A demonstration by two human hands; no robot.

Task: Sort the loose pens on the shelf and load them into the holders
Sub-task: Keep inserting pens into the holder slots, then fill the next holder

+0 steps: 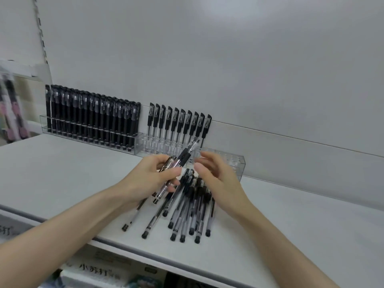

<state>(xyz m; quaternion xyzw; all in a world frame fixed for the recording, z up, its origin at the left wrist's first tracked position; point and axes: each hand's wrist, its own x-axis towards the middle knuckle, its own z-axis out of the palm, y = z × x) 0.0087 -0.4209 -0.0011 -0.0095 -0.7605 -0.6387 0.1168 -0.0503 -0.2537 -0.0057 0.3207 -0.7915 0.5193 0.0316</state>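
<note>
Pens (182, 158) gripped in curled left hand (151, 177); right hand (218, 177) relaxed, empty, just beside. Loose pens (187, 210) heaped on shelf (62, 173) below, near holders (239, 165). Likely light, stiff, slick; best pinched mid-barrel.

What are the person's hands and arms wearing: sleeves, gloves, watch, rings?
Nothing visible. The left hand and right hand are bare: no gloves, no rings. The left forearm and right forearm are uncovered to the picture's edge, no sleeves in view, no watch or bracelet at either wrist.
</note>
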